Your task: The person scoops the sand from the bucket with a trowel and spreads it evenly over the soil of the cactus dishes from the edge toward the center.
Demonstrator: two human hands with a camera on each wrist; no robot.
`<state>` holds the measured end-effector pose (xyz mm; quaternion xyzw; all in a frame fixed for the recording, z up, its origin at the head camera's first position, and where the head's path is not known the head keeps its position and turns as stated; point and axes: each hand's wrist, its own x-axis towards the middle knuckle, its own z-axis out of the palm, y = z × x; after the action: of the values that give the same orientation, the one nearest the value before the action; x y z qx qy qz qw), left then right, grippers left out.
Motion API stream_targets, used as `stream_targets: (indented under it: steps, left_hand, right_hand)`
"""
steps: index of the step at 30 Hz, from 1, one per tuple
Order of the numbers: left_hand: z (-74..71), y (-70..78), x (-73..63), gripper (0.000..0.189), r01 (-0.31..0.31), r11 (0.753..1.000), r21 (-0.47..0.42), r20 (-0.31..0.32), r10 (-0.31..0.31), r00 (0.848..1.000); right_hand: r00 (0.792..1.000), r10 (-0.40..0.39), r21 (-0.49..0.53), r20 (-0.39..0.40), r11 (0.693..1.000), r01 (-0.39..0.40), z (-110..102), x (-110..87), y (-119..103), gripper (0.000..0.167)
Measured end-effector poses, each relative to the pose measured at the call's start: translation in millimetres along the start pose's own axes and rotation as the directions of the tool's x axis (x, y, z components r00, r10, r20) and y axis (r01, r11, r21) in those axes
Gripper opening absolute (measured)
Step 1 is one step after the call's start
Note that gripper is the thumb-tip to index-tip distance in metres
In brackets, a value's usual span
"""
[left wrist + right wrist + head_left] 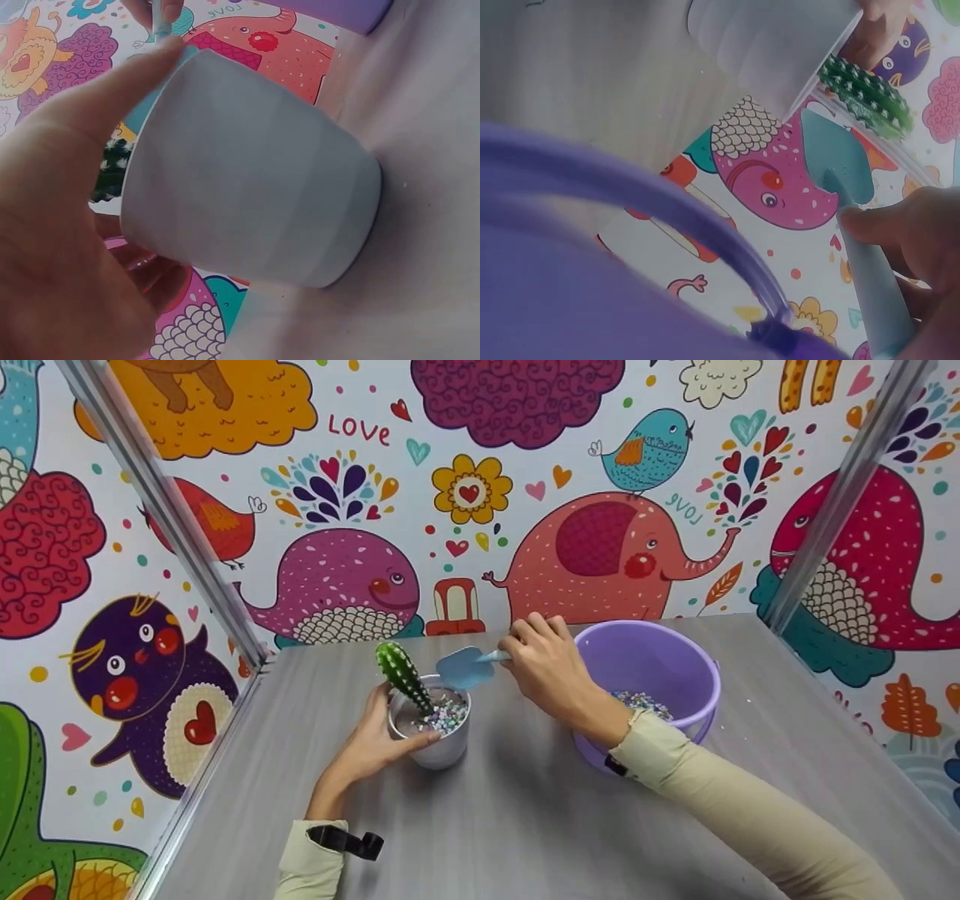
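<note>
A green cactus (pixel 405 678) with white spots stands in a white pot (pixel 441 751), leaning left. Colourful pebbles (pixel 448 715) lie on the right part of the pot's surface; greyish soil shows on the left. My left hand (pixel 373 742) grips the pot around its rim, thumb at the front, as the left wrist view also shows. In my right hand (pixel 546 666) is the handle of a light-blue trowel (pixel 466 667), its blade over the pot's right rim. In the right wrist view the trowel blade (pixel 838 154) overlaps the pot's mouth beside the cactus.
Right of the pot stands a purple bucket (pixel 701 690) with more colourful pebbles (pixel 641 703) inside; my right forearm passes in front of it. The grey table (pixel 510 825) meets printed cartoon panels at the back and sides, with metal posts (pixel 217 577) at the corners.
</note>
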<state>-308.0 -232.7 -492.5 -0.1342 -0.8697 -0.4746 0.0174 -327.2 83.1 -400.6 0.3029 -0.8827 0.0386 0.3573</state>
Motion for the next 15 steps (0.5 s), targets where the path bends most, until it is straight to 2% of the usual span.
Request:
stream_targets:
  steps: [2,5,7,9,10,12,14,15]
  left_hand:
    - [-1.8,1.5,-0.3,0.114,0.014,1.000,-0.013,-0.030,-0.015,0.999]
    - [-3.7,4.2,1.2,0.105,-0.006,0.998,-0.060,-0.104,0.000,0.995]
    - [-3.6,6.7,2.4,0.101,-0.043,0.995,-0.086,-0.174,0.027,0.984]
    - [-2.5,9.9,3.5,0.100,-0.084,0.992,-0.090,-0.254,0.058,0.965]
    - [-1.9,12.1,3.0,0.100,-0.097,0.992,-0.075,-0.298,0.070,0.952]
    - [-0.3,17.8,2.0,0.101,-0.135,0.991,-0.018,-0.395,0.117,0.911]
    - [1.2,24.7,0.6,0.100,-0.187,0.980,0.066,-0.483,0.196,0.854]
    - [2.1,28.4,0.3,0.099,-0.216,0.969,0.118,-0.522,0.246,0.817]
  right_hand:
    - [1.000,0.005,0.009,0.010,1.000,-0.005,-3,-0.1,4,0.017]
    - [0.998,0.024,0.047,0.057,0.999,-0.026,-10,-0.3,13,0.021]
    - [0.994,0.043,0.086,0.102,0.995,-0.052,-16,-0.8,21,0.023]
    - [0.987,0.069,0.130,0.146,0.988,-0.088,-22,-2.3,30,0.024]
    - [0.983,0.085,0.150,0.166,0.982,-0.110,-25,-3.6,34,0.024]
    - [0.974,0.114,0.180,0.195,0.972,-0.150,-30,-7.1,45,0.023]
    - [0.967,0.140,0.199,0.211,0.963,-0.183,-35,-12.1,56,0.023]
    - [0.965,0.151,0.206,0.214,0.959,-0.195,-38,-15.1,62,0.022]
